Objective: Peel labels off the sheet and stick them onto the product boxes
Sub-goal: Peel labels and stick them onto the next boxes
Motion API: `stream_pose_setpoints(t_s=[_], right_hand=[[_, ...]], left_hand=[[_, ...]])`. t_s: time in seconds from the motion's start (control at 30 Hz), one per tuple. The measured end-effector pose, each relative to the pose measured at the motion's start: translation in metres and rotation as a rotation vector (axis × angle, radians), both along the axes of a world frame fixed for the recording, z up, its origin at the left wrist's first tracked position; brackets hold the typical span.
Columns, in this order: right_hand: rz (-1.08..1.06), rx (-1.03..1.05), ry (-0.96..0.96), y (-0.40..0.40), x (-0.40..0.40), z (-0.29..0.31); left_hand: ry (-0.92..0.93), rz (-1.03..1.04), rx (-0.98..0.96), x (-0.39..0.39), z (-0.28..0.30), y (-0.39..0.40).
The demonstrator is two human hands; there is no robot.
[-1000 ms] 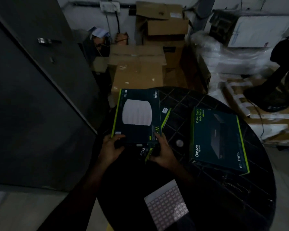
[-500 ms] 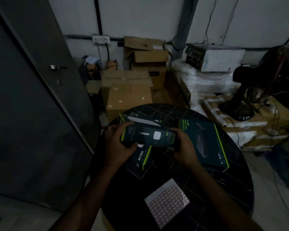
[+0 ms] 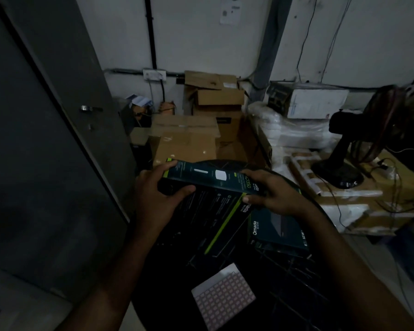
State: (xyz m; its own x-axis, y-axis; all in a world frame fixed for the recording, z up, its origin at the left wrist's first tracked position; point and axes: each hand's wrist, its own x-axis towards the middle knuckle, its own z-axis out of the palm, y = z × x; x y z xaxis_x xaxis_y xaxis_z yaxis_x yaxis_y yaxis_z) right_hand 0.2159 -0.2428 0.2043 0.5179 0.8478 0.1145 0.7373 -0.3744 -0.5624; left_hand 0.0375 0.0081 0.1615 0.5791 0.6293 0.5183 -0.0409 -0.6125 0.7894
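Head view is showing a dark teal cardboard product box with lime-green edging being held tilted above the round black table, its narrow side face turned up. The left hand is clasping its left end, the right hand its right end. A second teal Omada box is lying flat just beside. A white sheet of small pink labels is resting nearer the person.
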Motion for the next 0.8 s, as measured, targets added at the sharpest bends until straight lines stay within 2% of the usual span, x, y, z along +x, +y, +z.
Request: stream_pose_setpoints(t_s=[0.13,0.23,0.43,0.53,0.63,0.73,0.8], right_hand=[[0.031,-0.062,0.061,0.006,0.007,-0.011],[0.053,-0.034,0.138,0.009,0.009,-0.004],[0.101,-0.136,0.198,0.019,0.027,0.000],[0.106,-0.248,0.140,0.029,0.032,-0.015],[0.091,-0.329,-0.019,0.034,0.033,-0.030],[0.085,-0.306,-0.120,0.036,0.032,-0.041],[0.064,-0.300,-0.284,0.039,0.027,-0.048]], left_hand=[[0.032,0.030,-0.114,-0.007,-0.026,-0.008],[0.043,0.065,-0.125,-0.011,-0.025,-0.010],[0.061,0.050,-0.212,-0.013,-0.032,-0.010],[0.101,0.045,-0.245,-0.010,-0.043,-0.014],[0.163,0.049,-0.211,-0.009,-0.053,-0.017],[0.200,0.064,-0.196,-0.006,-0.062,-0.014],[0.250,0.086,-0.158,-0.005,-0.067,-0.010]])
